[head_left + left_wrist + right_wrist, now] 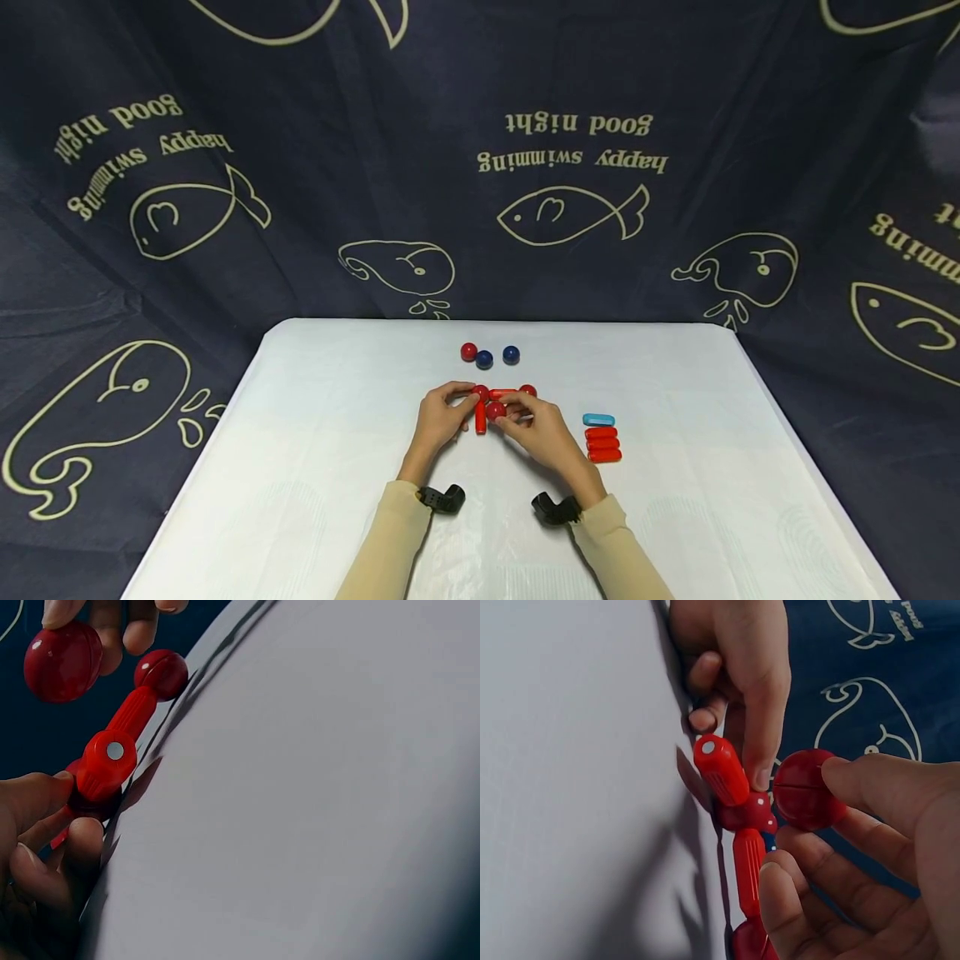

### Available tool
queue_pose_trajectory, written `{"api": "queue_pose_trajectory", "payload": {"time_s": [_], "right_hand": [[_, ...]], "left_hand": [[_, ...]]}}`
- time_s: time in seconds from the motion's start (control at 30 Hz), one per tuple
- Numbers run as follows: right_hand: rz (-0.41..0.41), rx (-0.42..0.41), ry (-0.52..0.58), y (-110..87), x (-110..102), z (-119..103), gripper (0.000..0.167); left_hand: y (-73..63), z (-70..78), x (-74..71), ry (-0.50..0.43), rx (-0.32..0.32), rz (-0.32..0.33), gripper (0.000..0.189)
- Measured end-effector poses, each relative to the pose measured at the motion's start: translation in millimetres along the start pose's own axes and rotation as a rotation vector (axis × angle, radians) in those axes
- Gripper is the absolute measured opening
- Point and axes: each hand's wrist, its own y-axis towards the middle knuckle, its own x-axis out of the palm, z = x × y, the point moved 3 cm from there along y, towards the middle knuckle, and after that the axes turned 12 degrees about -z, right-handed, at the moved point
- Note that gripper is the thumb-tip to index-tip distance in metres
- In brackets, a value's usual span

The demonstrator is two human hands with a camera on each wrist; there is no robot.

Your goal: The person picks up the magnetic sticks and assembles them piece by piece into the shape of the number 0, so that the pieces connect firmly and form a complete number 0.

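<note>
My left hand (442, 417) pinches a glossy red ball (481, 391) where two red rods meet. One rod (481, 419) points toward me and shows a silvery round end (115, 751) in the left wrist view. From the same ball another rod (748, 870) runs rightward to a second red ball (161, 673). Between thumb and fingers my right hand (546, 432) holds a separate red ball (804, 789) with a seam around it. That ball is just right of the near rod, apart from it in the right wrist view. Fingers partly hide the joined ball.
Farther back on the white table (315, 417) are a loose red ball (468, 352) and two dark blue balls (484, 360). Right of my right hand, a blue rod (598, 420) lies above several red rods (603, 444). A dark patterned cloth (570, 275) hangs behind.
</note>
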Motion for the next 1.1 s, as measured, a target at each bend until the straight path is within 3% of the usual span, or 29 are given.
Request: {"api": "queue_pose_trajectory", "payload": {"time_s": [0.43, 1.1], "right_hand": [[-0.034, -0.016, 0.037, -1.8, 10, -1, 0.025], [-0.115, -0.063, -0.010, -9.7, 29, 0, 0.020]], "left_hand": [[-1.1, -0.4, 0.4, -0.030, -0.006, -0.013, 0.029], [0.7, -2.1, 0.2, -0.017, -0.002, 0.003, 0.030]]}}
